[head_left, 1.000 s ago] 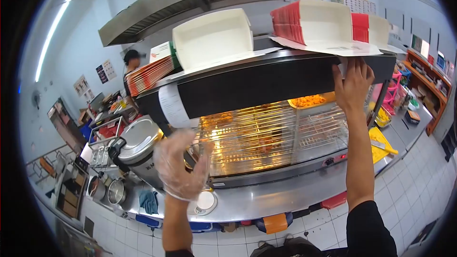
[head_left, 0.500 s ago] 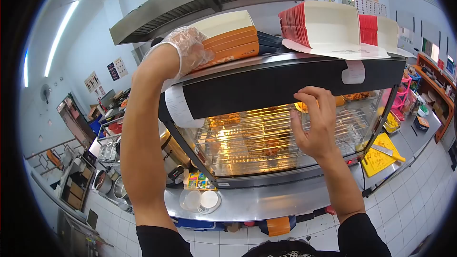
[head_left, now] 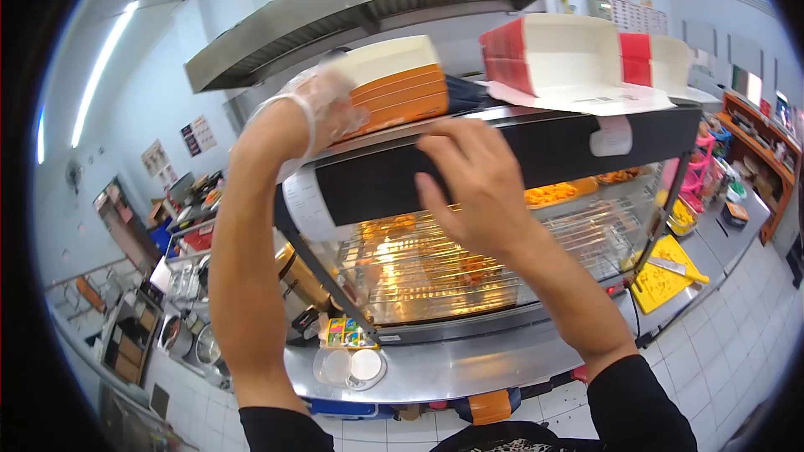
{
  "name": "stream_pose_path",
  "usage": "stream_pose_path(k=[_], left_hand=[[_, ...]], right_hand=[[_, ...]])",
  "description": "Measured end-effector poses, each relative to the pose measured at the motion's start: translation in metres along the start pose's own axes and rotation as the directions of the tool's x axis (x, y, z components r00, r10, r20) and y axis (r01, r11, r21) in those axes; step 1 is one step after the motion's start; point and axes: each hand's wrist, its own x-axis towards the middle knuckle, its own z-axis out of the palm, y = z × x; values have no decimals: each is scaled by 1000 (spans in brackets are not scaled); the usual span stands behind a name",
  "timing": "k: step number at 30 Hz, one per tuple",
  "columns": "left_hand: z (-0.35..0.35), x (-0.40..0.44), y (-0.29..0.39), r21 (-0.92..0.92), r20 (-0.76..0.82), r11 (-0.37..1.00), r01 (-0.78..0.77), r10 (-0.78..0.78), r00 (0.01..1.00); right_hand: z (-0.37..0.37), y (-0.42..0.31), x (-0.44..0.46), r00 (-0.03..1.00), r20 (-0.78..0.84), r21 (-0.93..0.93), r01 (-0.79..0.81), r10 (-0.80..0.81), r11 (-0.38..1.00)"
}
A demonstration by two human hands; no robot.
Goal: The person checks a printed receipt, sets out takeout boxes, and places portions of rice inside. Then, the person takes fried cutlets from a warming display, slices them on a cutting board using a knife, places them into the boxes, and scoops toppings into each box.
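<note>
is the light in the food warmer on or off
On: inside the food warmer, a bright golden glow shines on the wire racks, strongest toward the left end.

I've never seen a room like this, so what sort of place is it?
Probably a takeaway kitchen: food sits in a lit warming cabinet, cartons are stacked on top, and an extractor hood hangs behind.

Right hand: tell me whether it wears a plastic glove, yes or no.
No, the right hand is bare, while the left hand wears a clear plastic glove.
</note>
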Motion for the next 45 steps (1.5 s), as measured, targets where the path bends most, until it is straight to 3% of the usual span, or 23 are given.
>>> stream_pose_path(k=[2, 4, 6, 10, 14, 16, 19, 22, 25, 28, 31, 34, 37, 40, 43, 45], left_hand=[[7, 5, -14, 16, 24, 997, -79, 79, 997], [18, 4, -23, 6, -142, 979, -204, 203, 969], [16, 4, -22, 34, -103, 975, -217, 220, 970], [5, -2, 5, -43, -153, 987, -154, 146, 977], [8, -3, -1, -161, -106, 976, -147, 131, 986], [10, -3, -6, -96, -110, 986, -136, 125, 986], [10, -3, -6, -80, -192, 980, -181, 163, 968], [2, -5, 10, -88, -148, 993, -78, 65, 987], [6, -10, 13, -114, -223, 991, -65, 38, 974], [-11, -14, 37, -119, -100, 991, 63, -75, 992], [-8, -14, 31, -179, -139, 984, -2, -24, 990], [-5, -9, 22, -97, -151, 995, 0, -15, 988], [-14, -9, 31, 39, -201, 999, 34, -26, 979], [-12, -6, 36, 239, -150, 971, 12, 25, 988], [-14, -11, 60, 206, -221, 977, 57, -10, 975], [-14, -13, 57, 249, -277, 968, -36, 107, 955]], right_hand=[[6, -3, 11, 1000, 28, -4, -10, 10, 1000], [21, 1, 20, 998, 58, -90, 8, -3, 996], [30, 1, 27, 982, 188, -265, 32, 19, 964], [48, 5, 44, 929, 334, -205, -95, 161, 974], [54, 4, 47, 939, 302, -198, -105, 163, 975], [63, 7, 38, 941, 290, -184, -122, 173, 975], [79, 8, 30, 985, 105, -306, -99, 137, 947], [84, 5, 32, 964, 177, -288, -142, 198, 947], [79, 3, 37, 939, 274, -275, -132, 210, 952], [82, 1, 36, 948, 225, -307, -152, 227, 940], [82, 0, 34, 953, 199, -309, -160, 228, 938], [77, -1, 37, 941, 251, -343, -135, 229, 930], [71, 6, 38, 926, 357, -335, 8, 119, 942], [76, 0, 46, 874, 437, -388, -28, 211, 921], [85, -3, 66, 799, 415, -308, -326, 434, 894], [87, -4, 76, 775, 450, -342, -309, 444, 887]])
